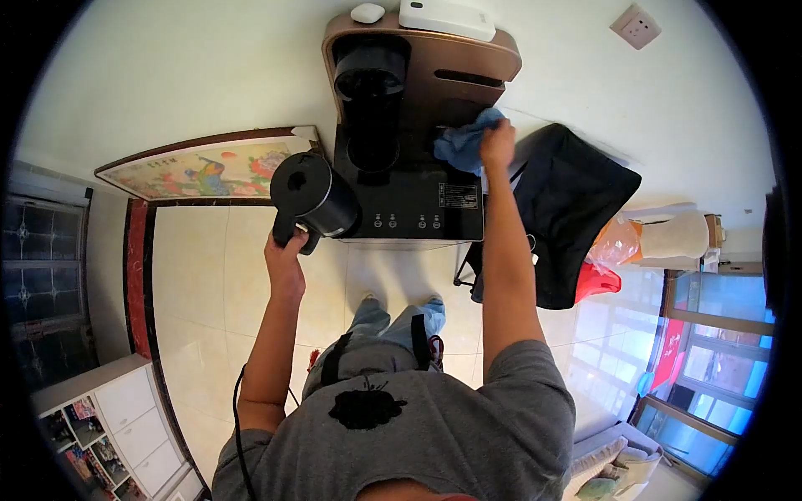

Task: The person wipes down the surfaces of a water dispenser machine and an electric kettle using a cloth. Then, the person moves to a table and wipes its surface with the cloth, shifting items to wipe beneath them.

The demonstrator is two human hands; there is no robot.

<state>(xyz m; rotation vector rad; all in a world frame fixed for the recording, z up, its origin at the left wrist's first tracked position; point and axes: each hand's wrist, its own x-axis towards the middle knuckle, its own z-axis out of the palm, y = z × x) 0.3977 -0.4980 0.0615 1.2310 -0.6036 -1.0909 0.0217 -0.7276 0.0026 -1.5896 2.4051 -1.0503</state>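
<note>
Up close, clasping with the left hand [286, 255] the handle of a black, cylindrical, lidded kettle [327, 200], with that grip curled round it! Holding the kettle at the left edge of the glossy black tabletop [409, 194]; hard to tell whether touching or just off it. Best to keep it level and steady there, well away from the small white icons [407, 221] along the front edge.

Farther in, bunching a soft blue cloth [462, 150] in the right hand [499, 144], with this grip pinching the fabric at the tabletop's back right corner. Wiping, by the look of it: probably worth spreading the cloth flatter, pressing lightly, drawing long strokes forward.

Now for the edges! Tight on the right, with a draped black fabric bundle [576, 217] just beside: better to stop short. Roomier on the left, over pale floor tiles [209, 267], short of a framed peacock picture [217, 171]. Tight again at the back, under a round black spout housing [372, 75] and against a rounded bronze panel [464, 54]: wise to turn the wrist without knocking either. Farthest off, best to leave alone a white oblong box [447, 17] atop the panel.
</note>
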